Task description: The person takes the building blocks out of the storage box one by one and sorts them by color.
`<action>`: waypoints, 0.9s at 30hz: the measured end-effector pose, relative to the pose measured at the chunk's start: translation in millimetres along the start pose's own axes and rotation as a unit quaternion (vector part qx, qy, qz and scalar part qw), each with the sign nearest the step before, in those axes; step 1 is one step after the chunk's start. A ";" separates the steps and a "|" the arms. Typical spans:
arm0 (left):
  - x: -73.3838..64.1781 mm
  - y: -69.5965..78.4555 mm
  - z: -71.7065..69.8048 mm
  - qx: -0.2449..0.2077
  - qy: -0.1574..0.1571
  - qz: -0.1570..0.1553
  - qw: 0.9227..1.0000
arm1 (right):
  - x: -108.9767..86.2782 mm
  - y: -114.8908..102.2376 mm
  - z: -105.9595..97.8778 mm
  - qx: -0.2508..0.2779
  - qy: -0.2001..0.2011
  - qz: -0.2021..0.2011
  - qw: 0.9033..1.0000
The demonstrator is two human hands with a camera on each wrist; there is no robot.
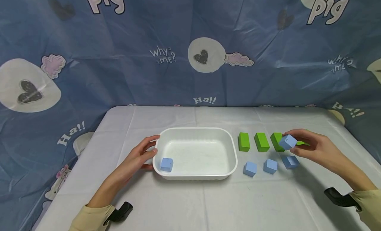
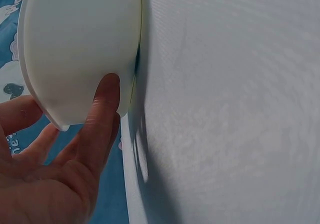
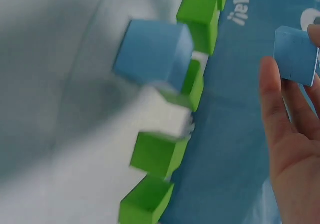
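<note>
A white tray [image 1: 194,176] stands on the table with a blue cube [image 1: 166,164] in its front left corner. My left hand [image 1: 135,155] rests at the tray's left end, fingers spread against the rim and outer wall. In the left wrist view one fingertip [image 2: 107,86] lies flat on that wall. Over at the right, my right hand [image 1: 317,146] pinches another blue cube [image 1: 287,142] between thumb and fingers, raised above the blocks. The right wrist view shows this held cube [image 3: 295,56] at the fingertips.
Right of the tray is a front row of blue cubes [image 1: 250,169]. Behind them stands a row of green blocks [image 1: 262,142], one partly hidden by the right hand. A white cloth [image 1: 178,207] covers the table, and a blue printed curtain [image 1: 134,75] hangs behind.
</note>
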State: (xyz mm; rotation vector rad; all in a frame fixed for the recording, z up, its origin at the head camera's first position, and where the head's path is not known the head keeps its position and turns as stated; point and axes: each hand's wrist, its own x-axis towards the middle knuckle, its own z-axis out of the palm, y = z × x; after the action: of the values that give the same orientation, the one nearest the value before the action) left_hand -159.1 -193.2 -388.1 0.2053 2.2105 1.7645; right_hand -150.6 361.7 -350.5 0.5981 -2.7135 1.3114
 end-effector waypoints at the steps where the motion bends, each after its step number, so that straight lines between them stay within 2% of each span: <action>1: -0.1 -0.1 0.0 0.000 0.000 0.000 1.000 | -1.8 2.5 -1.8 -0.005 0.003 0.003 1.000; 7: -0.6 -0.4 0.2 0.000 0.003 -0.002 1.000 | -11.2 19.7 -11.6 -0.018 0.012 0.014 1.000; 13: -0.1 0.2 0.4 0.002 0.004 -0.003 1.000 | -21.2 36.4 -19.9 -0.040 0.003 0.016 0.999; 20: 0.1 0.2 0.1 0.002 0.004 -0.003 1.000 | -34.9 50.8 -26.7 -0.062 0.009 0.052 0.997; 27: -0.5 -0.2 0.2 0.004 0.004 -0.003 1.000 | -47.4 64.5 -32.1 -0.065 -0.028 0.084 0.994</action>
State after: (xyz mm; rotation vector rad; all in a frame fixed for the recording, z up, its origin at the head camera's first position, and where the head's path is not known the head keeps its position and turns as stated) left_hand -158.5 -193.2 -388.3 0.1932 2.2215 1.7564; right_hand -134.3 437.4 -388.6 0.4074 -2.9230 1.1549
